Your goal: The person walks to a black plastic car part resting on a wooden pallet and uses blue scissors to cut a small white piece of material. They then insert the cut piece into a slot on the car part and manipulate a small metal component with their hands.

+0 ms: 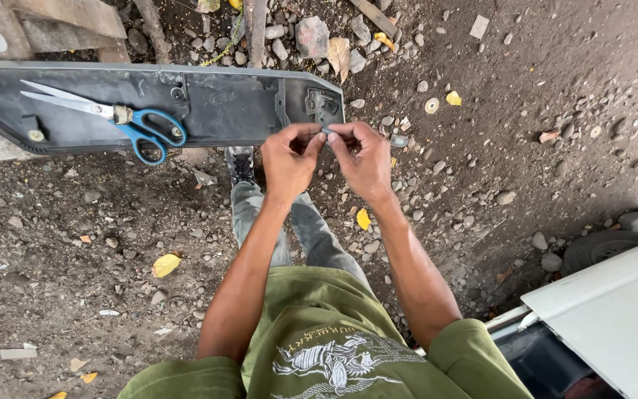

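My left hand (288, 159) and my right hand (363, 159) meet in front of me, fingertips pinched together on a small grey piece (326, 131) held between them. They hover just below the right end of a long black plastic panel (223, 111) that lies across the top of the view. A pair of blue-handled scissors (123, 122) rests on the panel's left half, apart from both hands. What the small piece is cannot be made out.
Dirt ground with pebbles, stones and yellow leaves lies all around. Wooden planks (60, 22) sit at the top left. A white vehicle panel (614, 318) and a tyre (599, 247) are at the lower right. My shoe (240, 164) stands under the black panel.
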